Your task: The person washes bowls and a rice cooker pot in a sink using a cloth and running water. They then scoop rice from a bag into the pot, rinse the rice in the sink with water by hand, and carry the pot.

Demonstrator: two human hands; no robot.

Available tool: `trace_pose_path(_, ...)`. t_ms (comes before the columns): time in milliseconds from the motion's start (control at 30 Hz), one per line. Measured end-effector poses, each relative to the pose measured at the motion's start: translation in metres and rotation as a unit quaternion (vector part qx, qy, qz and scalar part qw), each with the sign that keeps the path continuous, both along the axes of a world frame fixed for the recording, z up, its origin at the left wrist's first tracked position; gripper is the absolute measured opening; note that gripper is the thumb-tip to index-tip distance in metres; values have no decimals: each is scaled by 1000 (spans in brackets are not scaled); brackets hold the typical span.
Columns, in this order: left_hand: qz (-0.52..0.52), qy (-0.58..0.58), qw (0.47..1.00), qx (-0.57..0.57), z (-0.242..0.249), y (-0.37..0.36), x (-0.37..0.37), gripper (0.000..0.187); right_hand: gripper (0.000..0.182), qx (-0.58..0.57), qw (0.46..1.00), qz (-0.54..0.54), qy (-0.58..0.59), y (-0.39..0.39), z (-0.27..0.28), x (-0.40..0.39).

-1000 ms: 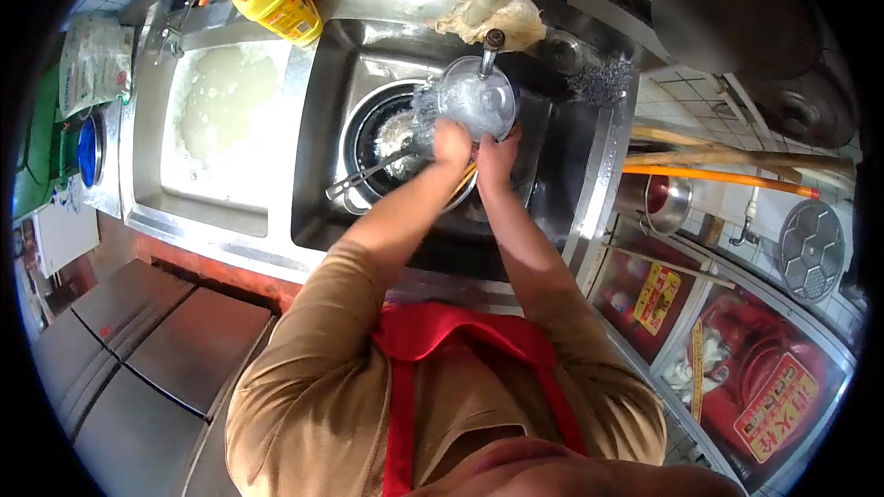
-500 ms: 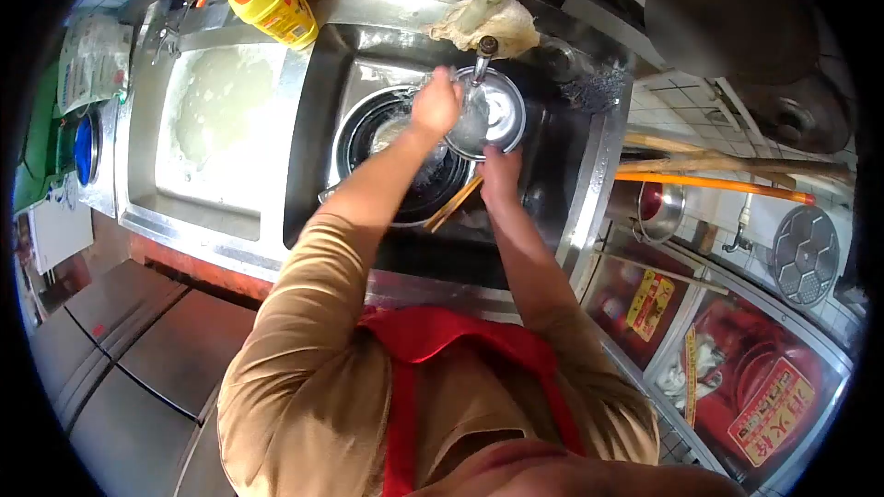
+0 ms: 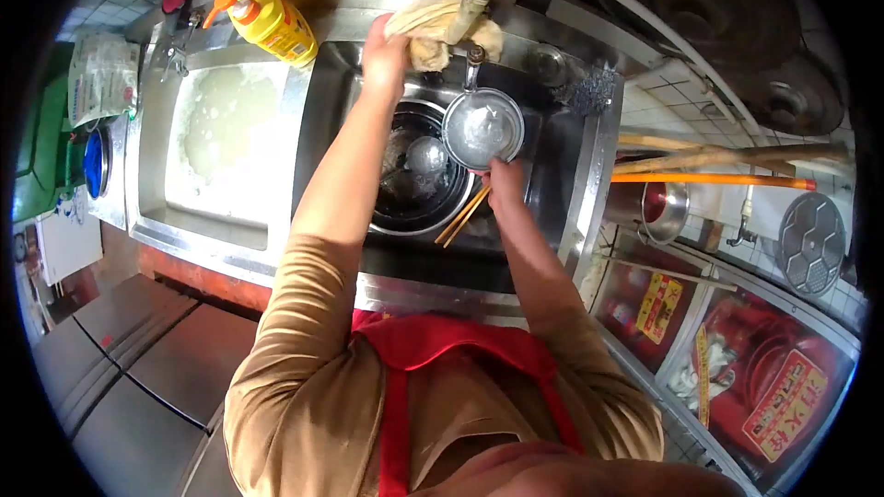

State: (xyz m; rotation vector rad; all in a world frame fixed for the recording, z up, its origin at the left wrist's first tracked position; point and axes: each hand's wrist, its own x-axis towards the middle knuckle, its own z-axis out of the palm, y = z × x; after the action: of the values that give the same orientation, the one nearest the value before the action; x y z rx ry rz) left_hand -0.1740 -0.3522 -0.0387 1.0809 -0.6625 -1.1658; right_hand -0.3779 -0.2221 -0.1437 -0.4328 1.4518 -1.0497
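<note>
My left hand (image 3: pixel 384 57) is at the back rim of the sink, its fingers closed on the left end of a cream cloth (image 3: pixel 428 26) that lies by the tap pipe. With my right hand (image 3: pixel 501 182) I grip the near rim of a round metal bowl (image 3: pixel 482 129), held under the tap (image 3: pixel 474 60). Left of the bowl, a dark round basin (image 3: pixel 387 221) sits in the sink with water and a small rounded piece (image 3: pixel 426 155) in it. Wooden chopsticks (image 3: pixel 462 216) stick out between the basin and my right hand.
A left sink (image 3: pixel 221 124) holds cloudy, foamy water. A yellow detergent bottle (image 3: pixel 267 18) stands behind the divider. Steel scouring wool (image 3: pixel 589 92) lies at the back right corner. Long poles (image 3: pixel 727 180) and a metal pot (image 3: pixel 665 212) are to the right.
My left hand has moved from beside the bowl up and left to the cloth and taken hold of it. The cloth has shifted left. My right hand still holds the bowl under the tap.
</note>
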Motion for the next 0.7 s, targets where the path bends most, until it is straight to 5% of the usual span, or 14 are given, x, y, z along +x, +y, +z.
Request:
trace_pose_path(167, 28, -191, 981, 33, -60, 62, 20, 36, 43, -52, 996, -23, -71, -6, 4, 19)
trace_pose_path(200, -27, -238, 971, 12, -39, 80, 10, 39, 44, -45, 997, -3, -62, -7, 4, 23)
trace_pose_path(267, -153, -324, 933, -42, -79, 93, 0, 41, 46, -33, 998, 42, -44, -11, 4, 27)
trace_pose_path(300, -213, -331, 918, -46, -82, 97, -12, 42, 48, -39, 996, -25, -75, -11, 14, 40)
trace_pose_path(333, -264, -370, 890, -33, -76, 96, -18, 53, 48, -36, 997, -26, -60, -10, 16, 45)
trace_pose_path(400, -170, -598, 780, -73, -75, 90, -21, 63, 48, -30, 999, -29, -26, -9, 17, 48)
trace_pose_path(533, -49, -485, 872, 46, -100, 76, -30, 89, 44, -24, 999, -12, 29, 2, 27, 50)
trace_pose_path(633, -78, -191, 953, 222, -152, 90, -60, 80, 47, -121, 984, -75, 103, 0, -11, 50)
trace_pose_path(700, -87, 34, 950, 299, -160, 107, -84, 67, 52, -143, 980, -87, 107, -3, -18, 46)
